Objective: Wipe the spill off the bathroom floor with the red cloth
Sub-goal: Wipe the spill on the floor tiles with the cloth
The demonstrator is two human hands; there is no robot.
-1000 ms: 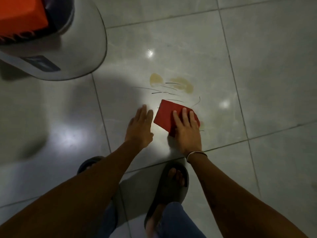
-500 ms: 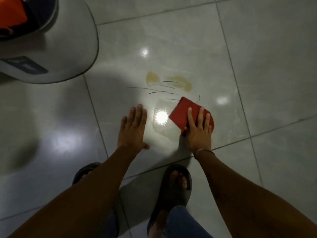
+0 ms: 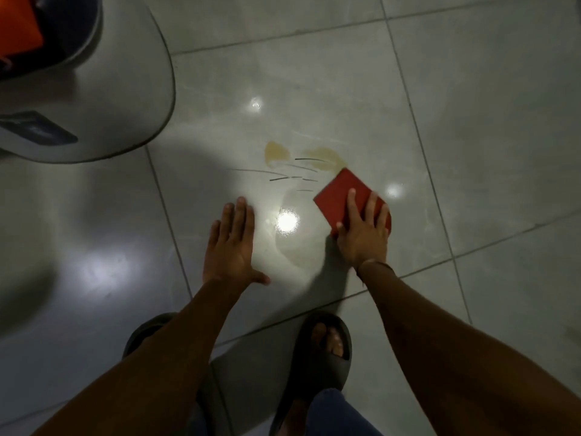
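Tiled floor (image 3: 471,121), red cloth (image 3: 338,196) beneath right hand (image 3: 363,234).

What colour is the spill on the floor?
The spill is yellowish-brown; head view.

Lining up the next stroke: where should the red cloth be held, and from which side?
Take the red cloth at its near half, from above on the person's side, as the right hand does now with flat fingers. It lies folded flat on the tile, so pressing likely beats pinching, and its free far corner points at the yellowish spill.
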